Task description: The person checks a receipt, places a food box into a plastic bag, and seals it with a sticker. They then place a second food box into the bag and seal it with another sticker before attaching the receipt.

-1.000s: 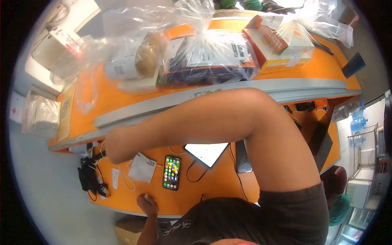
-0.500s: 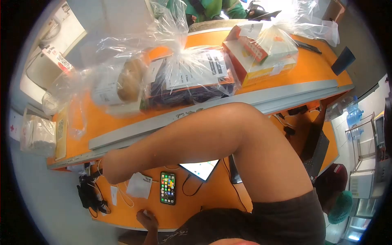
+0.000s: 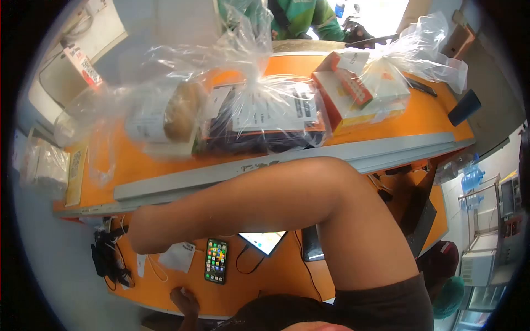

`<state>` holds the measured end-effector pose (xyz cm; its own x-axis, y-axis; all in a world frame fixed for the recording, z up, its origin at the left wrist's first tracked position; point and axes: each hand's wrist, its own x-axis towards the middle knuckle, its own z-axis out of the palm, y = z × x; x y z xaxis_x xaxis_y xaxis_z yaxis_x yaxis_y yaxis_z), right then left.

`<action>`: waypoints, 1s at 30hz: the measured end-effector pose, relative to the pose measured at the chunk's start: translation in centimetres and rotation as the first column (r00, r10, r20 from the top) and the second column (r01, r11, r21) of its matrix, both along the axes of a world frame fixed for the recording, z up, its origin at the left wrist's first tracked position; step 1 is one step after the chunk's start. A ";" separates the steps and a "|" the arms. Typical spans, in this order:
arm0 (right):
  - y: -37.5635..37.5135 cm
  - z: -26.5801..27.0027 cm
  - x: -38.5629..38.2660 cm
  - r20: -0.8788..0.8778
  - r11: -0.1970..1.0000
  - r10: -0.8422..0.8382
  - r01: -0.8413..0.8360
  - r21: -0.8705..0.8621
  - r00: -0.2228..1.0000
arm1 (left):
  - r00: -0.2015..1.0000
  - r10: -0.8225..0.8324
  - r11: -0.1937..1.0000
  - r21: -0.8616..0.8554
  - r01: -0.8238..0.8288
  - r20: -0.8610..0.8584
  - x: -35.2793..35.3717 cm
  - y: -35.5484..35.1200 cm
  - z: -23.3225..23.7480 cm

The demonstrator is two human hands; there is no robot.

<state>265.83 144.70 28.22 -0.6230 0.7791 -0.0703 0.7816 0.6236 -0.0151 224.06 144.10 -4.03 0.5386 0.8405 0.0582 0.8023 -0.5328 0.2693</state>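
My right arm reaches across the view to the left, and my right hand is at its far end, beside black cables and a dark device. The fingers of that hand are hidden. My left hand rests at the near edge of the orange desk, its fingers curled; what they may hold is too small to make out. Between the hands and to the right lie a white paper packet, a lit phone and a tablet with a bright screen, partly under my forearm.
On the raised orange counter are plastic-bagged packages, a bagged box and a dark cup. A person in green stands beyond it. Another person, in a green cap, is at the lower right.
The view has shifted, so the phone and tablet sit a little further left. My right arm stays stretched to the left, and my left hand remains curled at the desk edge.
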 end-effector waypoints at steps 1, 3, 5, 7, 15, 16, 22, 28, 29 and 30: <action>0.0 0.6 -0.1 -0.010 1.000 -0.014 0.014 -0.018 1.000 | 1.000 0.010 1.000 -0.005 -0.010 -0.008 0.0 0.3 -0.1; -0.7 2.1 -0.3 0.002 0.998 -0.037 0.037 -0.040 0.999 | 1.000 0.021 1.000 -0.014 -0.021 -0.003 0.3 0.5 -0.5; -1.9 3.5 -0.4 0.029 0.997 -0.060 0.061 -0.051 0.998 | 1.000 0.021 1.000 -0.022 -0.021 0.009 0.2 0.4 -0.5; -1.7 3.0 -1.0 0.091 0.991 -0.077 0.085 -0.099 0.993 | 1.000 0.010 1.000 -0.002 -0.010 0.012 -0.3 0.4 -0.7; 0.0 -0.8 -2.8 0.394 0.958 -0.092 0.189 -0.214 0.914 | 0.973 -0.139 0.959 0.269 0.086 0.182 2.8 -0.9 2.2; 0.6 -1.6 -3.1 0.411 0.962 -0.073 0.172 -0.210 0.909 | 0.974 -0.159 0.920 0.382 0.088 0.159 1.4 0.0 -0.4; -0.9 0.2 -1.9 0.350 0.975 -0.081 0.147 -0.167 0.933 | 0.953 -0.145 0.929 0.369 0.039 0.266 1.0 -0.2 -2.0; 2.7 -4.1 -3.6 0.319 0.975 -0.083 0.144 -0.172 0.944 | 0.990 -0.079 0.959 0.263 0.107 -0.114 -3.3 2.1 -5.2; 3.0 -4.7 -4.1 0.286 0.964 -0.124 0.184 -0.194 0.950 | 0.995 -0.093 0.983 0.158 0.098 -0.037 -1.9 1.7 -3.6; 3.2 -5.4 -4.6 0.294 0.963 -0.121 0.184 -0.196 0.948 | 0.995 -0.091 0.995 0.051 0.089 0.043 0.0 1.5 -2.0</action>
<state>261.22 147.93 22.85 -0.4290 0.8089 -0.4021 0.8595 0.5024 0.0937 224.04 145.63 -6.08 0.6079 0.7842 0.1244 0.7379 -0.6158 0.2761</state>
